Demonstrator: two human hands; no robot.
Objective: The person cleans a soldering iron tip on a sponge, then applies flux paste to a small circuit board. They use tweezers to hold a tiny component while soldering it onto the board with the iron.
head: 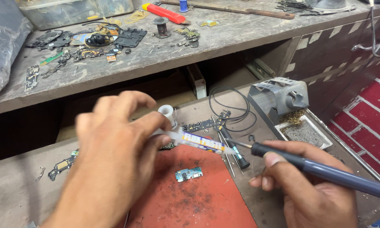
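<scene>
Left hand (110, 156) raised over the surface (25, 190), fingers (154, 122) closed around a small syringe (198, 142) with a printed label, nozzle pointing right. Right hand (312, 185) lower right, fingers (274, 159) wrapped around a soldering iron (320, 169) with a dark handle; its thin metal tip (237, 143) meets the syringe nozzle, touching or just beside, hard to tell. Both tools are held above a red mat (190, 202), dirty with dark specks. Small green circuit board (188, 173) lies flat on the mat, below the syringe and iron, apart from both. Tweezers and a dark probe (234, 154) lie at the mat's right edge. White roll (167, 112) sits behind the left hand. Thin black wire loop (232, 105) farther back. Grey iron stand (278, 99) with brass wool and a tray (304, 131) at right. Upper shelf (223, 38) holds scattered phone parts (93, 42), a red cutter (164, 12) and a clear plastic box (67, 10).
</scene>
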